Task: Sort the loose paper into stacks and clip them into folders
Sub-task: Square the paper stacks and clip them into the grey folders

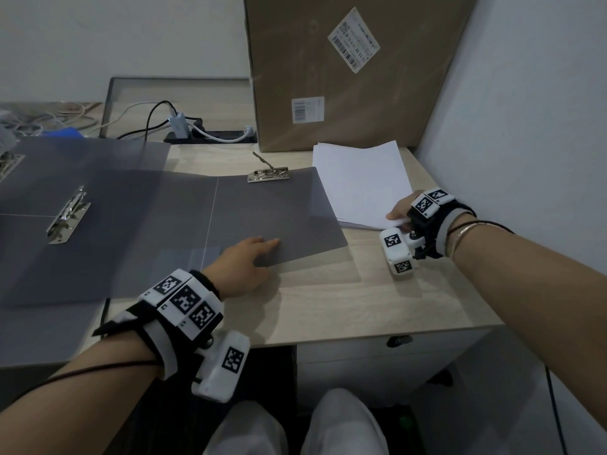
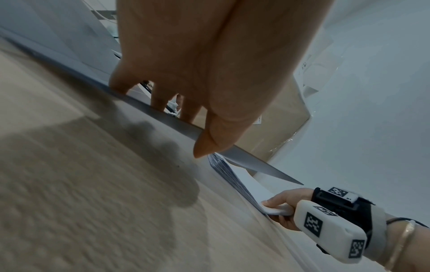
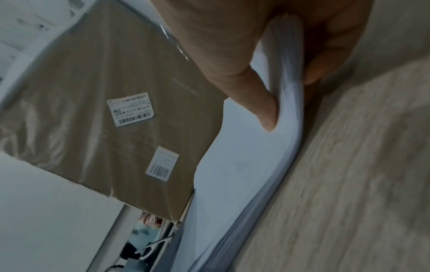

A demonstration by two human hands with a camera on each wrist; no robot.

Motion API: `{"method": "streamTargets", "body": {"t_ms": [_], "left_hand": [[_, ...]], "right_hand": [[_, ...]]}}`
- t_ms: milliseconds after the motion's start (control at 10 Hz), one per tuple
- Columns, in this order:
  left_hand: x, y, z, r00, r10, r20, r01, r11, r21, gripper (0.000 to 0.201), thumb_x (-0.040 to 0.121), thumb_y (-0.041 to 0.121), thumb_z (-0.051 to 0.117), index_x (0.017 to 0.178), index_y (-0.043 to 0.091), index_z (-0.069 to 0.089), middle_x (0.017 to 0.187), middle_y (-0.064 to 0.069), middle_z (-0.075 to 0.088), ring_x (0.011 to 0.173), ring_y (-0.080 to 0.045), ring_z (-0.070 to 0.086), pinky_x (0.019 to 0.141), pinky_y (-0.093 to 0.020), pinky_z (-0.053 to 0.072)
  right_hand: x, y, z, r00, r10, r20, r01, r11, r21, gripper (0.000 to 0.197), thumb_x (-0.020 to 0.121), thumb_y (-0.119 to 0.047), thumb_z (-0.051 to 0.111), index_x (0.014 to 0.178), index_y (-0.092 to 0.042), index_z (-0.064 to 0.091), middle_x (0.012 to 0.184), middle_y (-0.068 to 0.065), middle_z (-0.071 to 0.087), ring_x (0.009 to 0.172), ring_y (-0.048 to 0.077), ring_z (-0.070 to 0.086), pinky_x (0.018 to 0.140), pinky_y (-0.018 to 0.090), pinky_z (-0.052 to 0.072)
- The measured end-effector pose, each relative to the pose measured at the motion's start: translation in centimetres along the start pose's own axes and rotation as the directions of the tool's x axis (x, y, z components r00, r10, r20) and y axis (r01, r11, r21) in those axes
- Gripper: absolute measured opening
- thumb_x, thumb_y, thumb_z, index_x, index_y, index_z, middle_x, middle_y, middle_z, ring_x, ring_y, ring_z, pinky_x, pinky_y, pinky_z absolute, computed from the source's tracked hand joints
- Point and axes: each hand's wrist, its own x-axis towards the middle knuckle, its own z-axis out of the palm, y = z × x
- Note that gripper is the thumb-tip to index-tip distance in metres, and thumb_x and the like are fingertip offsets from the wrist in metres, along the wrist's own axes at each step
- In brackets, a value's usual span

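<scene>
Paper (image 1: 361, 182), a white stack, lies at the far right of the counter (image 1: 345, 297), its long axis running away from the person and slightly leftward, the far end against a box (image 1: 345, 70). The right hand (image 1: 402, 210) pinches the stack's near corner, thumb on top and fingers curled beneath, bending that corner up off the wood. Just left of the stack, touching or overlapping its edge, an open grey folder (image 1: 269, 215) lies flat with its metal clip (image 1: 267, 174) at the far edge, lever raised. The left hand (image 1: 249, 257) rests on the folder's near edge with fingers straight, pressing it down. A second open folder (image 1: 65, 198) with its own clip (image 1: 67, 215) lies further left, partly under the first.

The counter is pale wood-grain, set in a corner between white walls; a drawer front shows below its near edge. Behind the folders sit a power strip (image 1: 210, 134) with cables and a leaning grey panel (image 1: 115, 90).

The box's top is cut off by the frame, and its labels are too small to read. Both wrist views are blurred. Things at the far left edge cannot be made out.
</scene>
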Motion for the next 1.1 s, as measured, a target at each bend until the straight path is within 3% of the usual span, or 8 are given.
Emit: {"method": "streamTargets", "body": {"t_ms": [100,200,400,500,700,800,900,1100], "left_hand": [[-0.2,0.0,0.0,1.000,0.003,0.004,-0.003,1.000,0.005,0.060,0.099,0.017,0.044,0.152,0.027,0.019,0.161,-0.002,0.014,0.147,-0.021,0.016,0.116,-0.029,0.016],[-0.2,0.3,-0.1,1.000,0.001,0.012,-0.001,1.000,0.020,0.060,0.099,0.016,0.043,0.153,0.028,0.018,0.161,-0.002,0.014,0.148,-0.020,0.015,0.116,-0.029,0.015],[-0.4,2.6,0.7,0.997,0.019,0.073,-0.028,0.992,0.125,0.060,0.099,0.018,0.041,0.153,0.025,0.016,0.159,-0.004,0.018,0.145,-0.023,0.022,0.115,-0.031,0.019],[-0.3,3.8,1.6,0.992,0.021,0.121,-0.047,0.975,0.216,0.061,0.097,0.022,0.044,0.152,0.026,0.019,0.156,-0.005,0.025,0.141,-0.028,0.029,0.115,-0.036,0.024],[-0.2,4.6,2.5,0.985,-0.007,0.170,-0.048,0.947,0.319,0.070,0.087,0.039,0.059,0.149,0.037,0.026,0.149,-0.003,0.029,0.132,-0.034,0.038,0.108,-0.048,0.035],[-0.3,5.9,2.0,0.976,-0.009,0.217,-0.054,0.958,0.281,0.067,0.086,0.038,0.065,0.146,0.027,0.036,0.143,-0.003,0.039,0.126,-0.027,0.046,0.106,-0.036,0.039],[0.6,7.8,1.2,0.986,0.003,0.170,-0.036,0.981,0.193,0.060,0.088,0.038,0.064,0.142,0.020,0.045,0.137,-0.004,0.053,0.123,-0.022,0.051,0.101,-0.029,0.039],[5.2,12.5,1.3,0.996,0.058,0.065,-0.048,0.989,-0.142,0.053,0.095,0.025,0.056,0.143,0.008,0.043,0.149,-0.005,0.042,0.137,-0.020,0.039,0.112,-0.027,0.028]], "right_hand": [[0.4,0.8,-0.5,0.999,0.015,0.047,-0.019,0.996,0.086,0.026,0.088,-0.004,0.059,0.073,-0.017,0.042,0.084,0.002,0.046,0.095,0.023,0.048,0.064,0.022,0.051],[-0.1,1.6,-1.3,1.000,-0.004,0.000,0.004,0.994,0.106,0.017,0.090,-0.003,0.054,0.085,-0.015,0.045,0.093,0.008,0.046,0.080,0.019,0.052,0.047,0.017,0.051],[1.5,4.8,-4.7,0.996,0.086,-0.034,-0.084,0.996,0.039,0.022,0.087,-0.006,0.061,0.073,-0.015,0.046,0.105,0.014,0.051,0.099,0.026,0.051,0.068,0.028,0.048],[0.7,6.2,-6.0,0.984,0.124,-0.126,-0.137,0.985,-0.102,0.027,0.089,-0.026,0.061,0.068,-0.012,0.051,0.108,0.015,0.060,0.103,0.026,0.057,0.088,0.032,0.043],[-0.4,7.3,-6.8,0.993,0.097,-0.062,-0.099,0.994,-0.042,0.013,0.084,-0.005,0.065,0.081,-0.009,0.053,0.117,0.018,0.052,0.101,0.025,0.049,0.099,0.042,0.046],[-0.5,7.6,-6.9,0.994,0.060,-0.093,-0.067,0.996,-0.067,0.037,0.082,-0.010,0.068,0.116,-0.003,0.056,0.133,0.022,0.051,0.117,0.031,0.052,0.105,0.046,0.041],[-0.8,7.5,-6.7,0.997,0.053,-0.061,-0.058,0.995,-0.084,0.048,0.082,-0.010,0.068,0.126,0.003,0.052,0.134,0.022,0.051,0.124,0.036,0.050,0.105,0.046,0.041],[-0.7,7.6,-6.3,0.991,0.079,-0.105,-0.093,0.985,-0.145,0.051,0.081,-0.014,0.070,0.126,0.002,0.052,0.134,0.021,0.051,0.124,0.035,0.049,0.102,0.041,0.043]]}}
